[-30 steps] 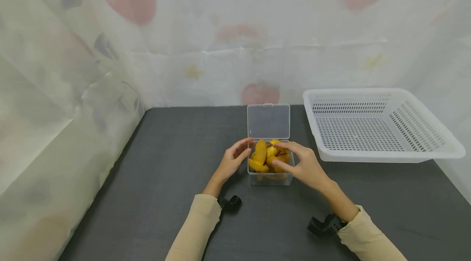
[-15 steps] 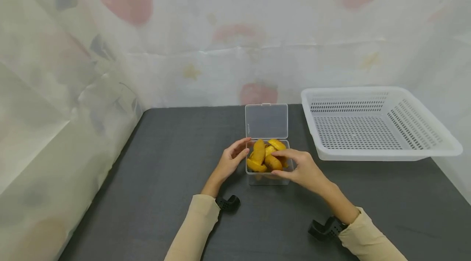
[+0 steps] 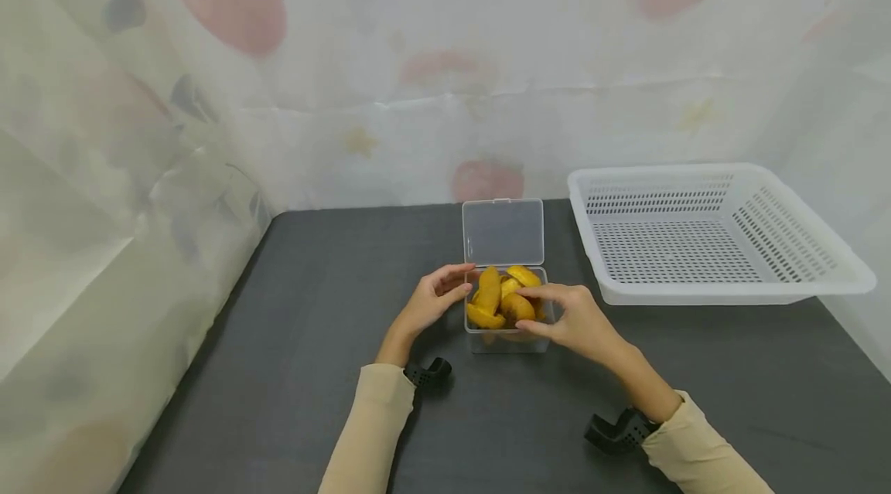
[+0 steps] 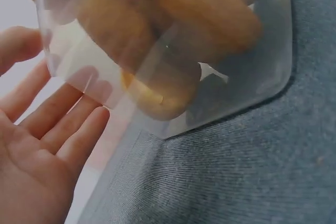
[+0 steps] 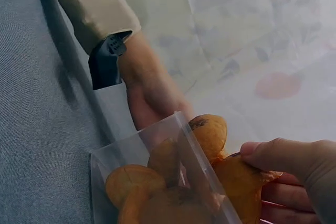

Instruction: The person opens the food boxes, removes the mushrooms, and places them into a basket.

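Note:
A clear plastic box [image 3: 504,344] stands on the dark table with its lid [image 3: 503,233] swung up at the back. Several orange-yellow mushrooms [image 3: 490,289] fill it to the rim and above. My right hand [image 3: 581,324] reaches over the box's right side. Between its thumb and fingers it pinches one mushroom [image 5: 239,182], which sits at the top of the heap. My left hand [image 3: 428,307] lies along the box's left side. Its extended fingers [image 4: 79,127] touch or nearly touch the clear wall, and it holds no mushroom.
A large white perforated basket [image 3: 738,298] stands at the back right, beyond my right hand. The grey cloth-covered table [image 3: 334,285] extends left and in front of the box. A patterned curtain [image 3: 362,38] hangs behind and to the left.
My right hand has shifted a little toward the box's near side, uncovering a mushroom at the back right, and its fingers have closed on one in front. The left hand stays beside the box.

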Demonstrator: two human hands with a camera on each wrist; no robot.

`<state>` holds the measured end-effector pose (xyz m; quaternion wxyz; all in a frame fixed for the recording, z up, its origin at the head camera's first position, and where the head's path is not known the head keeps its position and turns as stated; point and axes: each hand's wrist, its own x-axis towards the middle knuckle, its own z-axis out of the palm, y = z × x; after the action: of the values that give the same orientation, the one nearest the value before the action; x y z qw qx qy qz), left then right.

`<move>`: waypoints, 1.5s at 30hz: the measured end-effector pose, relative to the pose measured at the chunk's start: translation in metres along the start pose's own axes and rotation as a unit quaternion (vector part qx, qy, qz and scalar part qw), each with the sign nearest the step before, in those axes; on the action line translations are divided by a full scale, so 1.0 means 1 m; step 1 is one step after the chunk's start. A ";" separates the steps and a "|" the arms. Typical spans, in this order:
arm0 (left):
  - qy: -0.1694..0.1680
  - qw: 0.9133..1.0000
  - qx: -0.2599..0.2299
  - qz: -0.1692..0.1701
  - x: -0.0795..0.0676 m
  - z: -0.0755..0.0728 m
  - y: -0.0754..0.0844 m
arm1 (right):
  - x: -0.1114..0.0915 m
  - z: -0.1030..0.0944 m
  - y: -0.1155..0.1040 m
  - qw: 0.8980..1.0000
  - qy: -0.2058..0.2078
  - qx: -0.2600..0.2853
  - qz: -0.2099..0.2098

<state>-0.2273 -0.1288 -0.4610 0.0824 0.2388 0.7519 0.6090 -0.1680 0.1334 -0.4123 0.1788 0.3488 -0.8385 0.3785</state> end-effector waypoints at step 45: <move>0.007 1.000 0.004 -0.014 0.000 0.001 -0.001 | -0.001 -0.053 0.007 0.991 0.094 0.086 0.040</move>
<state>-0.2267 -0.1277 -0.4619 0.0850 0.2244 0.7580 0.6065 -0.1703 0.1772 -0.3814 0.2105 0.2920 -0.7957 0.4871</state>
